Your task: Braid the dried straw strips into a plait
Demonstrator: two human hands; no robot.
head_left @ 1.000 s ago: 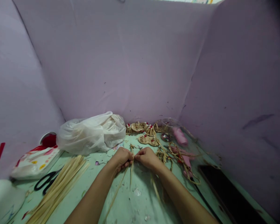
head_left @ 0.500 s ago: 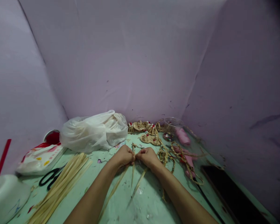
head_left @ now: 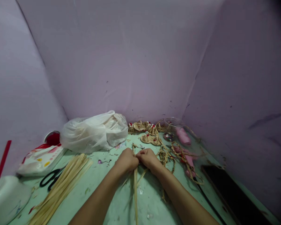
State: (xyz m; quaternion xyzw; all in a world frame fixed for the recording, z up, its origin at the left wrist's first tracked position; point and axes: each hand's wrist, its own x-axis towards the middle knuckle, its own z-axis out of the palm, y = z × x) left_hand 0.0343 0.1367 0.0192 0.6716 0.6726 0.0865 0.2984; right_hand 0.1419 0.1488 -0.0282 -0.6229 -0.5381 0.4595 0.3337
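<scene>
Strips of flat, pale-tan plant fibre (head_left: 135, 193) trailed nearside of the fingers (head_left: 142, 152), the left hand (head_left: 128, 160) and right hand (head_left: 148, 157) pinching them side by side. They seemed light, pliant and liable to split, best gripped flat, close to where they met.

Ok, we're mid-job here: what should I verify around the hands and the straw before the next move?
1. Left hand closed on the narrow pale straw strips: ok.
2. Right hand close beside it, fingertips pinched: ok.
3. Strips crossing neatly between the fingers: cannot tell, the hands hide it.
4. Black-handled scissors free to lift: not ok, the loose bundle of flat pale straw lies partly over them.
5. Pink corded tool uncovered: not ok, tan braided straw cord lies across it.
</scene>
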